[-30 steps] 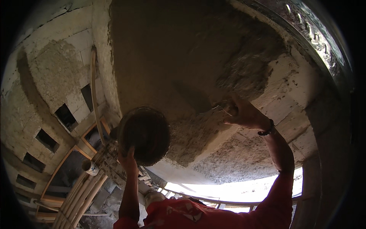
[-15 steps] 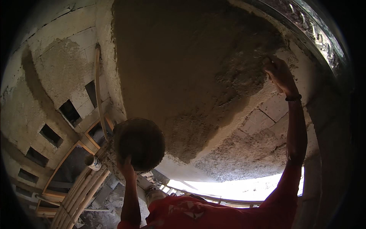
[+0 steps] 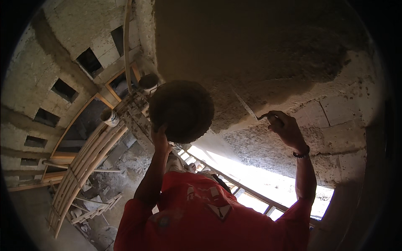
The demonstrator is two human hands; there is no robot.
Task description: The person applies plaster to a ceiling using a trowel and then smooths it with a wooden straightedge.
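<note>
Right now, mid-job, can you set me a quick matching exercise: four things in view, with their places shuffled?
Things:
1. Round dark basin
2. Thin metal trowel
3. Dark beaded bracelet
4. Pale cylindrical bucket

Places:
A. At the picture's upper end of the long tan wooden poles
B. In the right hand
C. Around the right wrist
D. In the left hand

Pairs: 1-D, 2-B, 3-C, 4-A

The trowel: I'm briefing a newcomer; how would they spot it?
Find the partly plastered wall, then the right hand. The trowel juts up-left from it as a thin, pale strip, unlike the round, dark container in the left hand.
</note>
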